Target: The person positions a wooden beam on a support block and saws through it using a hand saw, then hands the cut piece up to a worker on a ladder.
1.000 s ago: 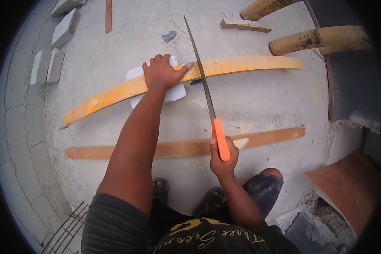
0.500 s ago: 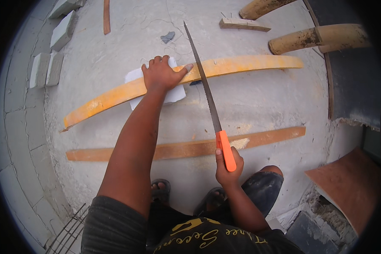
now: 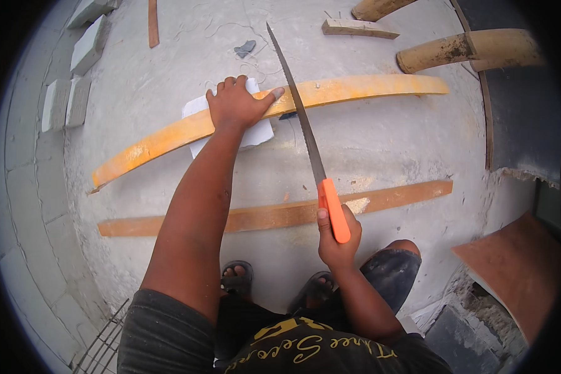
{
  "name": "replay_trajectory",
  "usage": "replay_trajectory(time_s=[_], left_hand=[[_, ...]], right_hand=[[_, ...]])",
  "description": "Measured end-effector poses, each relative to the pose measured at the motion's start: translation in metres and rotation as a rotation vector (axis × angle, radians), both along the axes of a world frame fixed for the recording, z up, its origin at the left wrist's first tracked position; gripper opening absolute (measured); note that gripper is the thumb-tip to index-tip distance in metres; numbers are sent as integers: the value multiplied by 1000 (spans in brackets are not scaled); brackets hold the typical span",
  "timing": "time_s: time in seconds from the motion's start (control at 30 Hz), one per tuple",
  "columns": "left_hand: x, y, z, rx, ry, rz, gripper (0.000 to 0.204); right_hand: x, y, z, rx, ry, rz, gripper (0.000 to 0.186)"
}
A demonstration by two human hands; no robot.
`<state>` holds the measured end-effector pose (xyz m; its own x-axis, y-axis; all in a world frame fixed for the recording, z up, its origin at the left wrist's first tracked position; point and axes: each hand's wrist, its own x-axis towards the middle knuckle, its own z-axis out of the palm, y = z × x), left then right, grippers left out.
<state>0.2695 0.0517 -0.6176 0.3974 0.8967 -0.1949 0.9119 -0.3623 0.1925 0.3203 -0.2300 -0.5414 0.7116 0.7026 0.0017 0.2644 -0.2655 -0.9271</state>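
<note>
My left hand presses on a long, yellow-stained wooden plank, its fingers wrapped over the far edge and thumb along the top. The plank rests across a white block. My right hand grips the orange handle of a hand saw. The long saw blade crosses the plank just right of my left thumb, its toothed tip reaching beyond the far edge. A brown board lies parallel on the concrete floor, between the plank and my sandalled feet.
Pale blocks lie at the left. Large bamboo poles and a short wooden piece are at the far right. A curved brown sheet and rubble lie lower right, a wire grid lower left. A thin strip lies beyond.
The saw slid back toward me by half a second ago and has since slid forward again across the plank. My left hand stays on the plank in about the same place.
</note>
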Motion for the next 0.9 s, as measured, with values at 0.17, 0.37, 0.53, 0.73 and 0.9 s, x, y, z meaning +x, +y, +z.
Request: replay_trajectory(time_s=[0.17,0.37,0.53,0.73,0.9], left_hand=[[1,0,2,-21,-13,3,100],[2,1,-1,5,1,11,99],[2,0,-2,15,7,15,99],[1,-1,-4,21,-12,20,100],[1,0,-5,26,13,2,100]], right_hand=[[20,56,-9,-66,64,10,43],[-5,-16,12,-85,11,19,30],[14,26,-10,-79,94,-33,32],[10,24,9,-113,50,-7,37],[3,-10,37,-154,42,53,29]])
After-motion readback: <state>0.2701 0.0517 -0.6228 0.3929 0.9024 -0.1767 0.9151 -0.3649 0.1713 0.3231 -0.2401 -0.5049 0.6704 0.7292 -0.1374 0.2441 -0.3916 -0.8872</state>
